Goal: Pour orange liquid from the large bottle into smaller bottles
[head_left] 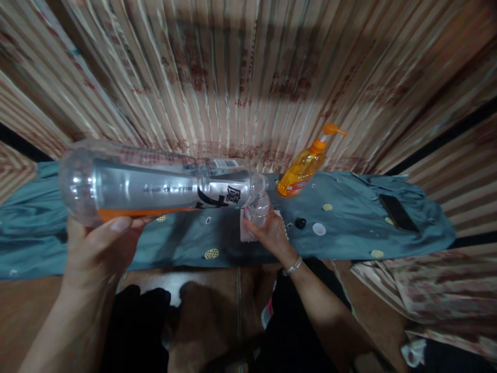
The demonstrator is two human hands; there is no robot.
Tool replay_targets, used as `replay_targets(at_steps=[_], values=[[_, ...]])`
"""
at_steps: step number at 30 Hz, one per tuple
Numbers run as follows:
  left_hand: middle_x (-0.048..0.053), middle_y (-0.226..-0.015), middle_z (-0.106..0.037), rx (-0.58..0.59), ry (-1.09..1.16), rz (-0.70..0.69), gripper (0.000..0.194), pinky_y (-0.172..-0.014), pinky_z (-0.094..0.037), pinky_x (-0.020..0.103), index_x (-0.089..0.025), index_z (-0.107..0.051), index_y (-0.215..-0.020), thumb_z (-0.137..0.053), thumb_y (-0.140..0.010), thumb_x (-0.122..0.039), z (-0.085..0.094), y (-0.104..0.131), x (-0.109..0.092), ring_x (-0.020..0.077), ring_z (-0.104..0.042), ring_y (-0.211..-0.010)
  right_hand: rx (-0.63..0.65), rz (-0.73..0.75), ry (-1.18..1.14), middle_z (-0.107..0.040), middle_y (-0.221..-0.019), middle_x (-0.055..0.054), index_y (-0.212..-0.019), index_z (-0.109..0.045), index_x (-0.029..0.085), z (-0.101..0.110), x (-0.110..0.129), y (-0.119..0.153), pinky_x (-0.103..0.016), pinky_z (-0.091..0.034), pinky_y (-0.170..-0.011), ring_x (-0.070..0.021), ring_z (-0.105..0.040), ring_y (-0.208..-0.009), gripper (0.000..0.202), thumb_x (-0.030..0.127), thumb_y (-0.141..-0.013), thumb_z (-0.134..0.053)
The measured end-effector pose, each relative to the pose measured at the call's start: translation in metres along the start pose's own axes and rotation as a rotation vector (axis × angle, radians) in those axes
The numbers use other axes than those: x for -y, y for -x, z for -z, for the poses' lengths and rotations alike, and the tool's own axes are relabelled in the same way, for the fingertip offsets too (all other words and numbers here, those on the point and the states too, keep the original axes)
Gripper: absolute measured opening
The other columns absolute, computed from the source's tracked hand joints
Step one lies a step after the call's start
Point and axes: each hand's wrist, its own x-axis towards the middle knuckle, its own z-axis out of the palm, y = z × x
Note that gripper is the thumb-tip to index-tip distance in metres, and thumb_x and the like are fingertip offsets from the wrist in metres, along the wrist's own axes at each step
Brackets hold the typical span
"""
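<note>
A large clear plastic bottle [155, 186] with a silver and orange label lies on its side in the air, its neck pointing right. My left hand [103, 241] is closed around its base end from below. At the bottle's mouth, my right hand [272, 230] grips a small clear container [258, 208]; the two meet or overlap there, and I cannot tell whether they touch. Any liquid passing between them is not visible. Under the right hand, a pale pink cloth [246, 232] lies on the covered surface, partly hidden.
A green patterned cloth [341, 202] covers the narrow surface. On it stand an orange pump bottle [298, 173], a black cap [300, 223], a whitish round lid [319, 229] and a dark phone [398, 212]. Striped curtains [240, 77] hang right behind it.
</note>
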Motion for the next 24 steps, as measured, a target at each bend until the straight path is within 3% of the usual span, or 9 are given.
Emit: replay_targets(at_steps=[3,9,12,16,24], values=[[-0.004,-0.075,-0.069,0.002,0.007,-0.005,0.083,-0.094,-0.060,0.056,-0.040,-0.061,-0.126,-0.087,-0.048,-0.033,0.0001,-0.0004,-0.0002,0.0275,-0.071,-0.091,0.011,-0.005,0.003,-0.075,-0.120,-0.013,-0.138,-0.053,0.017,0.0005,0.0005,0.0005,-0.044,-0.060,-0.093,-0.0314,-0.074,-0.108,0.068,0.035,-0.077,-0.077],[-0.003,-0.100,-0.076,0.000,0.012,0.014,0.082,-0.083,-0.065,0.047,-0.042,-0.060,-0.127,-0.085,-0.050,-0.031,0.0001,0.0006,0.0004,0.0234,-0.071,-0.087,0.015,-0.021,0.015,-0.076,-0.119,-0.012,-0.140,-0.051,0.018,0.0009,0.0015,0.0000,-0.044,-0.060,-0.094,-0.0312,-0.074,-0.107,0.071,0.034,-0.076,-0.077],[-0.002,-0.094,-0.076,0.017,0.040,-0.002,0.080,-0.091,-0.062,0.052,-0.040,-0.060,-0.128,-0.084,-0.053,-0.029,0.0021,0.0011,0.0024,0.0253,-0.073,-0.087,0.019,-0.015,0.021,-0.075,-0.122,-0.013,-0.142,-0.050,0.017,0.0006,0.0017,-0.0005,-0.044,-0.059,-0.095,-0.0313,-0.073,-0.110,0.073,0.033,-0.076,-0.077],[-0.004,-0.080,-0.075,0.023,0.047,0.002,0.066,-0.096,-0.061,0.051,-0.034,-0.069,-0.117,-0.086,-0.053,-0.028,0.0042,0.0010,0.0041,0.0215,-0.072,-0.079,0.014,0.005,0.017,-0.074,-0.122,-0.014,-0.141,-0.050,0.016,-0.0005,0.0005,-0.0007,-0.043,-0.059,-0.095,-0.0305,-0.074,-0.109,0.072,0.032,-0.077,-0.076],[0.000,-0.074,-0.074,0.030,0.058,-0.034,0.061,-0.071,-0.067,0.041,-0.030,-0.072,-0.107,-0.091,-0.049,-0.030,0.0069,-0.0025,0.0068,0.0222,-0.073,-0.082,-0.006,0.005,-0.003,-0.076,-0.118,-0.013,-0.138,-0.052,0.016,-0.0025,-0.0023,-0.0007,-0.042,-0.061,-0.092,-0.0308,-0.074,-0.107,0.070,0.034,-0.075,-0.077]])
